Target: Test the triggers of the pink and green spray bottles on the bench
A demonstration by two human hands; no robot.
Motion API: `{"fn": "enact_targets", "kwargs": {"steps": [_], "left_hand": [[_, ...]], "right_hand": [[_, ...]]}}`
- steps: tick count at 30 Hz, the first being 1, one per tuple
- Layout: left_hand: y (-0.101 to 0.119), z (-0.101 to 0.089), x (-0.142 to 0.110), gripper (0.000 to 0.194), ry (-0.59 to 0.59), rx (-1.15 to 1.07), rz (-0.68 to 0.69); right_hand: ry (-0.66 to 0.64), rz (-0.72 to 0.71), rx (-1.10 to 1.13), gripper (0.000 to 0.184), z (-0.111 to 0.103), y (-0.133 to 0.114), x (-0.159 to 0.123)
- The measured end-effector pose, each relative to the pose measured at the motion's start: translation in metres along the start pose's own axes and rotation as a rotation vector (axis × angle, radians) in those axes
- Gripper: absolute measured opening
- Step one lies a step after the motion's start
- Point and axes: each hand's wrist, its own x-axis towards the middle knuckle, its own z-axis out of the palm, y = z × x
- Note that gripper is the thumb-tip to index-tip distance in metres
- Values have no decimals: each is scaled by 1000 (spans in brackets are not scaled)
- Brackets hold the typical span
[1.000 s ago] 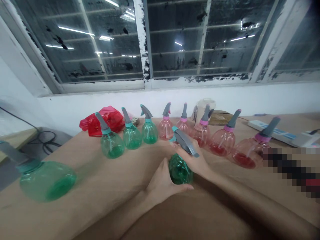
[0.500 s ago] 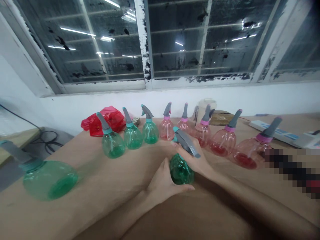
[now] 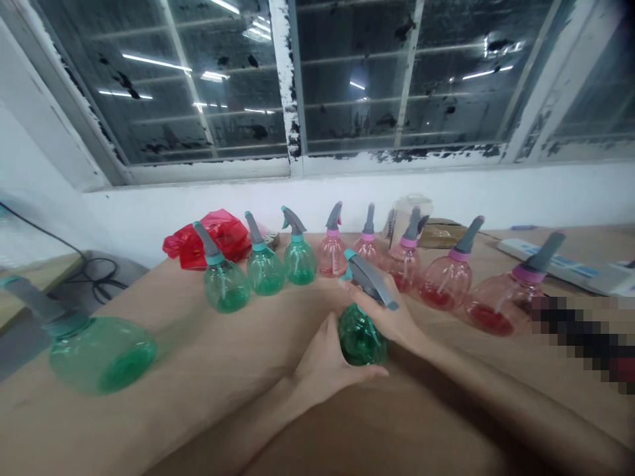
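Note:
A green spray bottle point(image 3: 361, 344) with a grey and teal spray head point(image 3: 370, 277) is in front of me at the table's middle. My left hand point(image 3: 322, 363) curves around the lower body of this bottle, thumb along its near side. Around the neck, just under the spray head, my right hand point(image 3: 397, 320) is closed; its fingertips are partly hidden behind the head. Behind stand several green spray bottles, the nearest at the back being one point(image 3: 227, 287) left of my hands. Several pink spray bottles point(image 3: 444, 284) curve away to the right.
Another green spray bottle point(image 3: 102, 357) stands at the left. A red plastic bag point(image 3: 223, 231), a whitish container point(image 3: 409, 221) and a brown packet point(image 3: 441, 233) lie along the wall. At the right are a power strip point(image 3: 560, 258) and a pixelated dark patch. A window is above.
The whole view has shifted very slightly. Both hands keep the same hold on the green spray bottle, and the other bottles stay in place.

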Motion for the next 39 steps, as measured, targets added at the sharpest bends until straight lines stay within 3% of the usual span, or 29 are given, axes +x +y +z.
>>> {"fn": "enact_targets", "kwargs": {"steps": [18,36,39], "left_hand": [[-3,2,0,90,31,21,28],[-1,1,0,87,19,9,23],[1,1,0,90,35,17,25]], "right_hand": [[13,-8,-43,14,-1,0,-3],[15,-11,-65,4,1,1,0],[4,6,-34,11,0,1,-1]]}}
